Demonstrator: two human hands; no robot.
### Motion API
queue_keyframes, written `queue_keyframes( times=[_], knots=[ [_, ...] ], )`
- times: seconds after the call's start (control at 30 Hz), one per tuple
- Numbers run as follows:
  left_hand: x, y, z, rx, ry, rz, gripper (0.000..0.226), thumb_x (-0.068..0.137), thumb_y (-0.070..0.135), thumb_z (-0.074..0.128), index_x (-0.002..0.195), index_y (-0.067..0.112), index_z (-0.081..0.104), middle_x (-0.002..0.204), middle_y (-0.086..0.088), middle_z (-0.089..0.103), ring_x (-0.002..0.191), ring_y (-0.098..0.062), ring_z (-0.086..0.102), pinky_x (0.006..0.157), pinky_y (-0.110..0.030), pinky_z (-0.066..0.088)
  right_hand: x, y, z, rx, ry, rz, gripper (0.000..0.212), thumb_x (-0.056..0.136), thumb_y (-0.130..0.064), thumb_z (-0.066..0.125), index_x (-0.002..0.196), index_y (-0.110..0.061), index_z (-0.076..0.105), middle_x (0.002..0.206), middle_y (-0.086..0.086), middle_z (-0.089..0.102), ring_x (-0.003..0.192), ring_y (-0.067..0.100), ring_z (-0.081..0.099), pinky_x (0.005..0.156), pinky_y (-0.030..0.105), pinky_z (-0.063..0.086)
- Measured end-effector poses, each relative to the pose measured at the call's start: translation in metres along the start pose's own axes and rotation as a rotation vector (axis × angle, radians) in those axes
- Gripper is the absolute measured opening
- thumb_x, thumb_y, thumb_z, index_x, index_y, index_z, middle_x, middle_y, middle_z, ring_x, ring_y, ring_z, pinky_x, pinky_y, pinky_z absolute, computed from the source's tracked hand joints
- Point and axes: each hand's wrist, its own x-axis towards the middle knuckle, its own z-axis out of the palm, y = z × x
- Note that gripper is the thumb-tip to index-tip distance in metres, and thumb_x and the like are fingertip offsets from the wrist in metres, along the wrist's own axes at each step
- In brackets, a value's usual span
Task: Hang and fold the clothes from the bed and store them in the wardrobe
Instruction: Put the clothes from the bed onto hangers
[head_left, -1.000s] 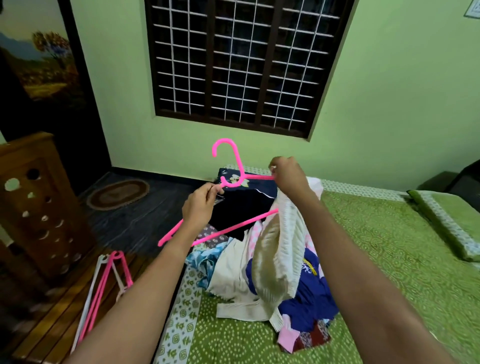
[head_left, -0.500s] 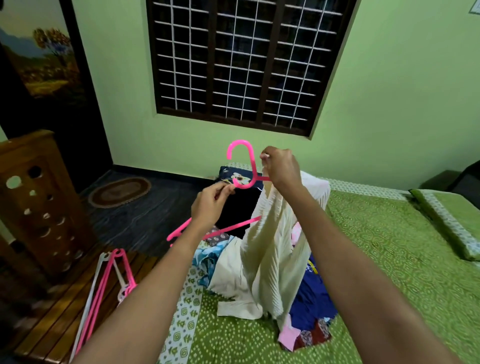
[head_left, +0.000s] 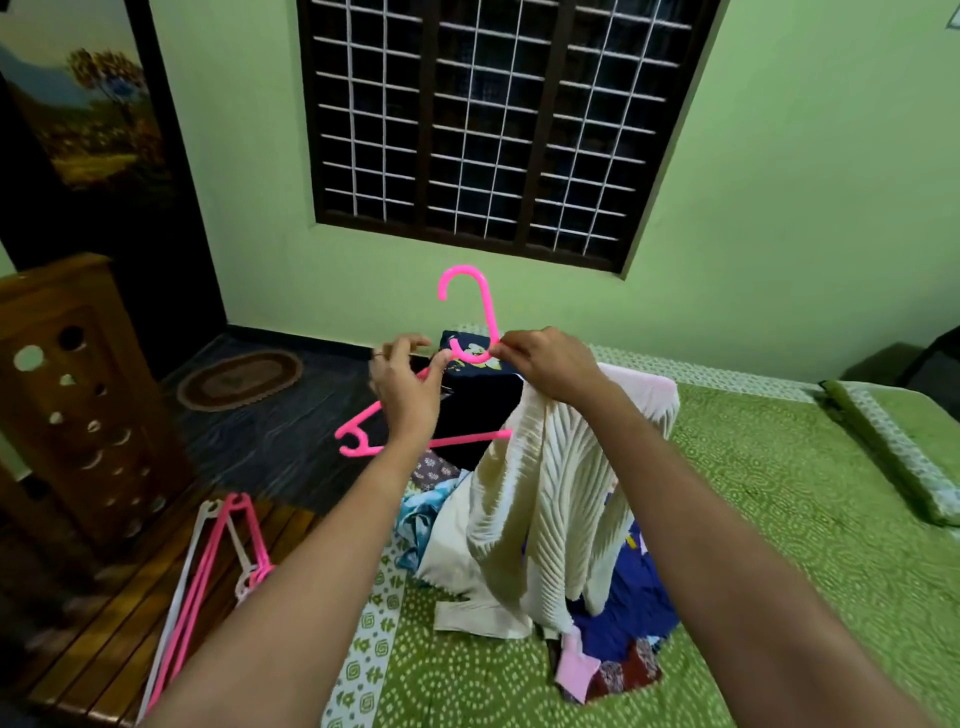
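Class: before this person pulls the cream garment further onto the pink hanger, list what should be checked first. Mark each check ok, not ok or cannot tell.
1. Left hand grip on the pink hanger: ok, fingers pinch it beside the hook's base.
2. Right hand grip on the cream garment: ok, it holds the top edge at the hanger's neck.
3. Hook free of cloth: ok, it stands bare above both hands.
4. Hanger end by the left hand covered: not ok, it is bare.
5. Garment lifted off the clothes pile: not ok, its lower end rests there.
6. Neck opening centred on the hook: cannot tell, the right hand hides it.
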Motion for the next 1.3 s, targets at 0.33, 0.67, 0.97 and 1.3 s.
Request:
queue_keyframes(
  times=[0.33, 0.67, 0.97, 1.3],
  knots=[
    [-0.047, 0.012, 0.055, -0.273, -0.662, -0.098, 0.022, 0.074, 0.027, 0.072, 0.075, 0.008, 0.060, 0.069, -0.004, 0.058, 0.072, -0.012, 0.047, 0.065, -0.031, 0.037, 0.002, 0.002, -0.007, 0.098, 0.078, 0.057, 0.032, 0.097, -0.036, 0.046, 0.111, -0.016, 0.068, 0.099, 0.010, 0.069, 0.091, 0.030, 0.060, 0.062, 0.028, 0.030],
    [-0.050, 0.019, 0.036, -0.328, -0.729, -0.137, 0.032, 0.096, 0.016, 0.049, 0.069, 0.004, 0.061, 0.052, 0.011, 0.048, 0.052, 0.002, 0.040, 0.052, -0.014, 0.031, -0.010, 0.016, -0.006, 0.100, 0.123, 0.177, 0.034, 0.096, -0.038, 0.048, 0.105, -0.013, 0.069, 0.085, 0.010, 0.066, 0.072, 0.025, 0.054, 0.060, 0.028, 0.030],
    [-0.041, -0.044, 0.007, 0.820, -1.257, -0.297, 0.034, 0.080, 0.022, 0.072, 0.110, 0.010, 0.065, 0.089, -0.011, 0.066, 0.062, -0.021, 0.062, 0.051, -0.023, 0.047, -0.019, 0.025, -0.018, 0.120, 0.213, 0.310, 0.052, 0.093, -0.053, 0.043, 0.085, -0.007, 0.066, 0.074, 0.007, 0.055, 0.071, 0.025, 0.051, 0.060, 0.029, 0.030],
    [-0.061, -0.014, 0.046, -0.205, -0.728, -0.203, 0.012, 0.088, 0.015, 0.063, 0.094, 0.006, 0.066, 0.077, 0.001, 0.066, 0.071, -0.007, 0.061, 0.068, -0.023, 0.047, -0.017, 0.016, -0.028, 0.168, 0.160, 0.306, 0.053, 0.093, -0.054, 0.044, 0.061, -0.011, 0.051, 0.051, -0.001, 0.040, 0.048, 0.013, 0.038, 0.045, 0.025, 0.023]
  ],
)
